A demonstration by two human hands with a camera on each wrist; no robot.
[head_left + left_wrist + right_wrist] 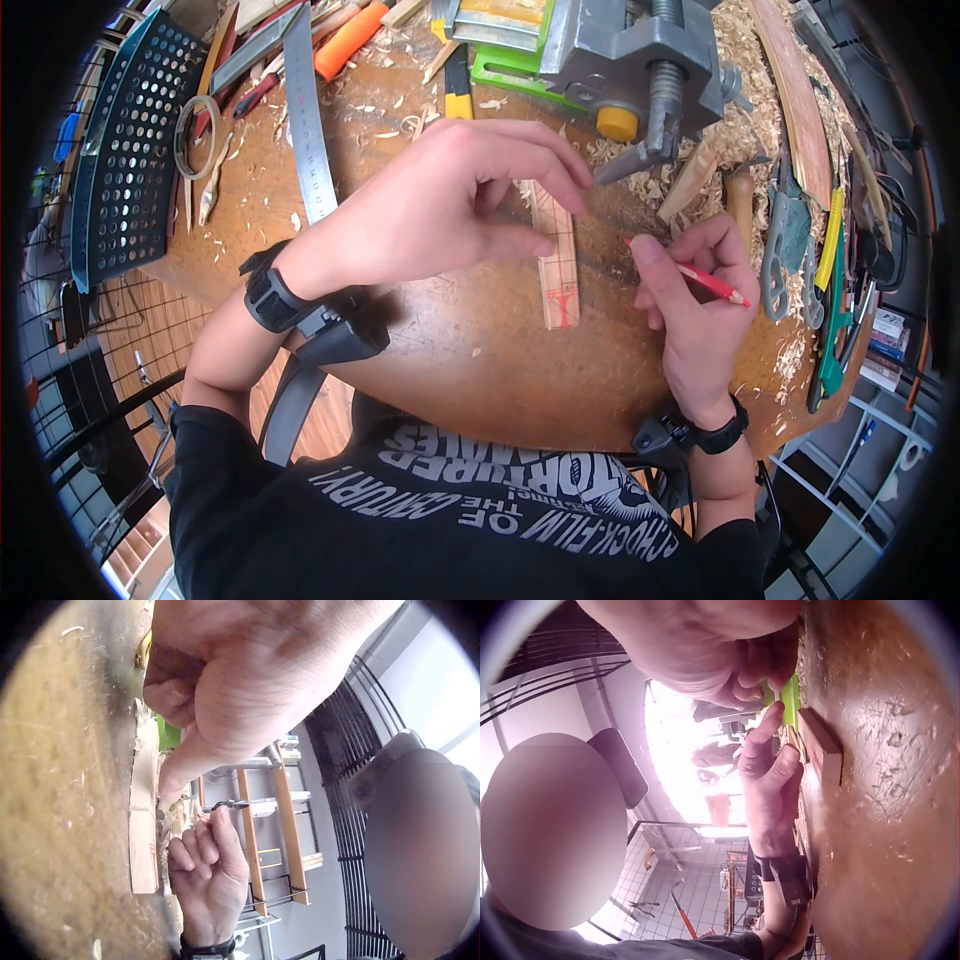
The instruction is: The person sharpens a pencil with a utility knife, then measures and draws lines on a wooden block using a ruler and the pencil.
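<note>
In the head view the right hand (693,325) pinches a red pencil (712,283); the left hand (440,197), thumb and fingers apart, hangs near a red-marked wooden strip (561,290) lying on the scratched bench (470,350), with shavings (748,70) beside a vise (620,55). The left wrist view adds 2 shelf boards (254,859).

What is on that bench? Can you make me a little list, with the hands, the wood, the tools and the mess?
Left hand: fingers loosely bent, over the wooden strip; I can't tell if it touches
Right hand: holds a red pencil
Wood: the strip has red marks near the end closest to the person
Tools: grey metal vise, metal ruler blade
Mess: wood shavings scattered on the brown bench
</note>
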